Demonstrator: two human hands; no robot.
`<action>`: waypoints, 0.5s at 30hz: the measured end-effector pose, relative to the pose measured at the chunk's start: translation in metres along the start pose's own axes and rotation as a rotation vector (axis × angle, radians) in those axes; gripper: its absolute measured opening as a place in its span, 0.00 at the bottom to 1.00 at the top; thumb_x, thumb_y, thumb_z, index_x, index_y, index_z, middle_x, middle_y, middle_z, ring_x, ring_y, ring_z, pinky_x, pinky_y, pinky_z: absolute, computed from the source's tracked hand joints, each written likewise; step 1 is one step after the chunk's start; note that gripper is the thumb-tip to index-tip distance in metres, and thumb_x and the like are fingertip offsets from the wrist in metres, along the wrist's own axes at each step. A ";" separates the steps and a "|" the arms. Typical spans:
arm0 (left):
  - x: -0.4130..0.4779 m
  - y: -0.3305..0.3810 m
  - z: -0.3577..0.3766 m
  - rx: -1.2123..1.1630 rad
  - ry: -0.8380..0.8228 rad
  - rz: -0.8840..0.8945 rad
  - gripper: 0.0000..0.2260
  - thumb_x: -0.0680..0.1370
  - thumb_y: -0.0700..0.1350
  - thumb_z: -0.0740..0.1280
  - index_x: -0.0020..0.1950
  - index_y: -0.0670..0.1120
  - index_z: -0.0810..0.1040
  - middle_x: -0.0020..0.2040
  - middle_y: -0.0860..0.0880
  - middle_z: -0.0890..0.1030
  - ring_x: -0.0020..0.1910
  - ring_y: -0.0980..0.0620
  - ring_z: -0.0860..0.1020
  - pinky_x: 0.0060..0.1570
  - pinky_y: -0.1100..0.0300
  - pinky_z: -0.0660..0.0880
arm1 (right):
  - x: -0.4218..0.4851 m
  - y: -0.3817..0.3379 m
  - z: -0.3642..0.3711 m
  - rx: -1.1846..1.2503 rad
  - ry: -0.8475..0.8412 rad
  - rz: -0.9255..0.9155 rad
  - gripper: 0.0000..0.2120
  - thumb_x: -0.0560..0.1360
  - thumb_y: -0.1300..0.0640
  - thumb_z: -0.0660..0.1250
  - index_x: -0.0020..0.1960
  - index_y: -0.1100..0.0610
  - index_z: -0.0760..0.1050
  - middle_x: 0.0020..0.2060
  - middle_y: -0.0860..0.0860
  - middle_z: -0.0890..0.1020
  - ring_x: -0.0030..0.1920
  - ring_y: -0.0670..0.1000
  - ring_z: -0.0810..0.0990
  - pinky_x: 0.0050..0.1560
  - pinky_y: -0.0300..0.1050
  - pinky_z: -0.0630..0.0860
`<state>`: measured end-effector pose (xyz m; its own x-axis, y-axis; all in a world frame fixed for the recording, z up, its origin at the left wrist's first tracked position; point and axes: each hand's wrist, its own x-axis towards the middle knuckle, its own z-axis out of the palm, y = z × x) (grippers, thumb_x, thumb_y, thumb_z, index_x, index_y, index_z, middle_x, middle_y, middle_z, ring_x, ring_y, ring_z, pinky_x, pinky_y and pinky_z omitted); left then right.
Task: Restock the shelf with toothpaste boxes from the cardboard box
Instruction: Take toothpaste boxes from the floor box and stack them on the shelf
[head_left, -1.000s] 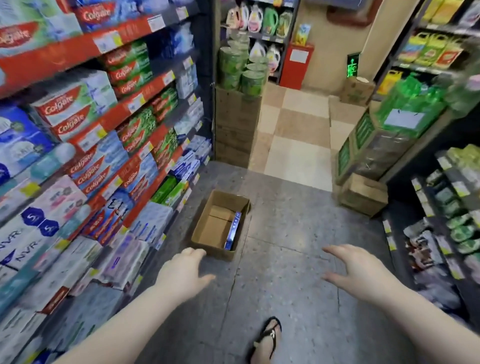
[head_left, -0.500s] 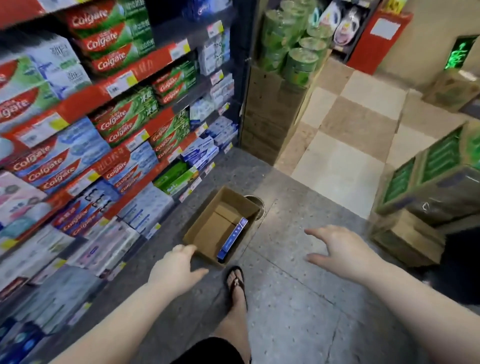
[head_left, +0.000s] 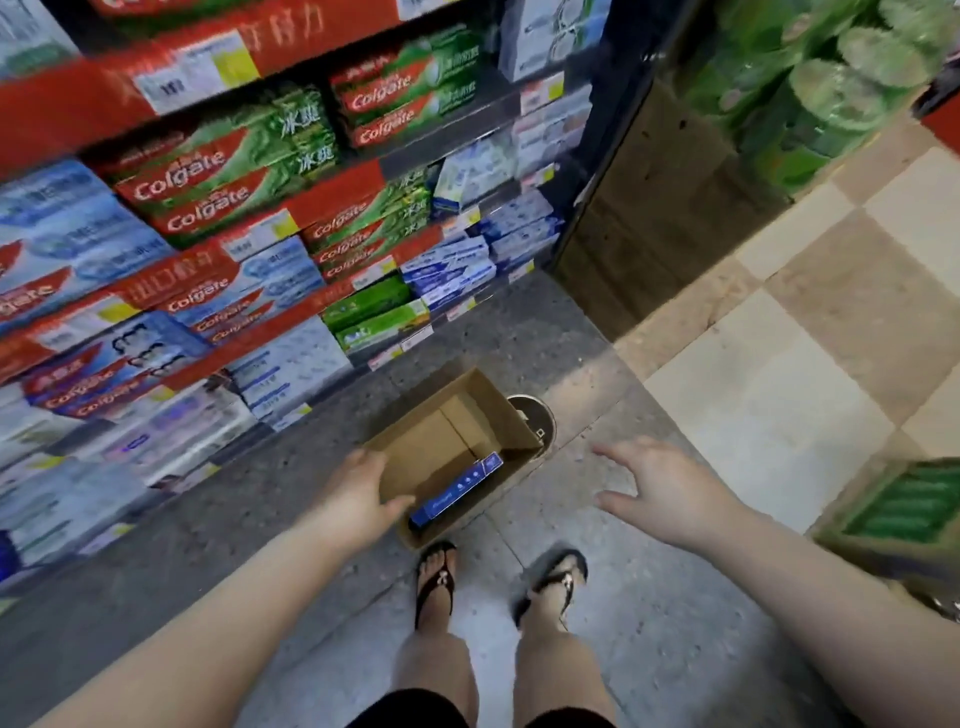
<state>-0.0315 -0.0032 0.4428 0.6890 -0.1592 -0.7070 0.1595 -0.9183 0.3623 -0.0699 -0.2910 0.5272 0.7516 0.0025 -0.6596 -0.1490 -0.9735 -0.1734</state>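
A shop aisle fills the view: a speckled grey floor (head_left: 649, 649) underfoot gives way at the right to larger beige and cream tiles (head_left: 810, 332). Along the left runs the shelf (head_left: 270, 208), red-edged tiers packed with toothpaste cartons in red, green, blue and white, much of it blurred. Beyond its far end stands a stack of brown cartons (head_left: 654, 218) topped with green wrapped packs (head_left: 810, 88). At the right edge sits a carton with green printing (head_left: 904, 504).

On the grey floor, near the bottom tier, lies the open cardboard box (head_left: 498, 415), partly covering a round floor drain (head_left: 535, 421). Inside, against its right wall, lies one blue toothpaste box (head_left: 457, 488); the rest of the bottom is bare cardboard. Two feet in dark flip-flops (head_left: 436, 577) stand just before it.

The left hand (head_left: 358, 499) hangs over the box's near-left corner, fingers loosely curled and holding nothing; whether it touches the rim I cannot tell. The right hand (head_left: 665, 493) is spread wide, empty, over the floor to the right of the box.

Compared with half a second ago, the box sits closer and larger in view, both feet now show, and the left hand has reached the box corner.
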 end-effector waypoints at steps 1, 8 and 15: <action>0.010 0.008 0.002 -0.031 0.002 -0.026 0.29 0.75 0.52 0.66 0.72 0.45 0.60 0.74 0.42 0.61 0.73 0.45 0.60 0.69 0.55 0.60 | 0.018 0.002 -0.005 -0.013 -0.018 -0.033 0.28 0.73 0.44 0.64 0.70 0.48 0.63 0.66 0.53 0.72 0.67 0.56 0.69 0.66 0.50 0.67; 0.068 0.023 0.035 -0.027 0.101 -0.153 0.26 0.74 0.58 0.64 0.69 0.51 0.66 0.68 0.47 0.70 0.64 0.45 0.71 0.60 0.52 0.72 | 0.148 0.019 -0.006 -0.039 -0.111 -0.240 0.24 0.71 0.45 0.66 0.65 0.47 0.70 0.62 0.51 0.76 0.62 0.53 0.73 0.62 0.50 0.72; 0.126 -0.005 0.122 -0.125 0.054 -0.250 0.27 0.72 0.53 0.69 0.69 0.51 0.67 0.65 0.48 0.73 0.62 0.47 0.73 0.58 0.54 0.72 | 0.276 0.040 0.065 -0.254 -0.256 -0.444 0.18 0.72 0.49 0.64 0.61 0.48 0.72 0.58 0.51 0.79 0.58 0.54 0.76 0.58 0.49 0.74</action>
<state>-0.0320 -0.0633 0.2778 0.6534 0.0888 -0.7518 0.4125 -0.8745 0.2552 0.0894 -0.3140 0.2909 0.5228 0.4479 -0.7253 0.3283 -0.8910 -0.3135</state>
